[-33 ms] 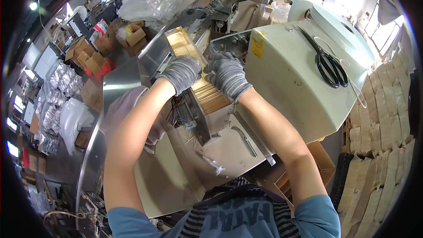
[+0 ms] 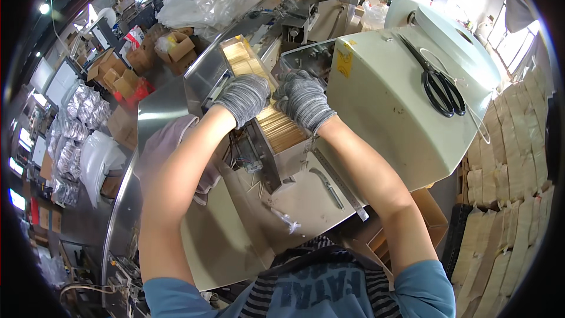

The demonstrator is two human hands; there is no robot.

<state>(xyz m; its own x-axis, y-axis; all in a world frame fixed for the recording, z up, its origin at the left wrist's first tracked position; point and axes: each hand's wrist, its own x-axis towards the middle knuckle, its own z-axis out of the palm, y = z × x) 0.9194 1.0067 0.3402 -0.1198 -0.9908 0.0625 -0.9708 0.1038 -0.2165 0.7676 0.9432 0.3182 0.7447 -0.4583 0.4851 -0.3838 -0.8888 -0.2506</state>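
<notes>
Wide fisheye view from the head, downward onto left hand (image 2: 244, 99), right hand (image 2: 303, 101)

Bare forearms (image 2: 197, 147) stretched forward, elbows (image 2: 403, 209) out wide. Left hand (image 2: 243, 99) and right hand (image 2: 303, 100), both grey-gloved, nearly meeting, backs up, fingers (image 2: 283, 89) curled under; exact grip hidden from me.

Sticks (image 2: 278, 130) lie in the trough (image 2: 291, 164). At its three o'clock, scissors (image 2: 445, 96) rest on a machine housing (image 2: 379, 115); toward five, a tool (image 2: 334, 195) lies on the surface (image 2: 315, 217).
</notes>
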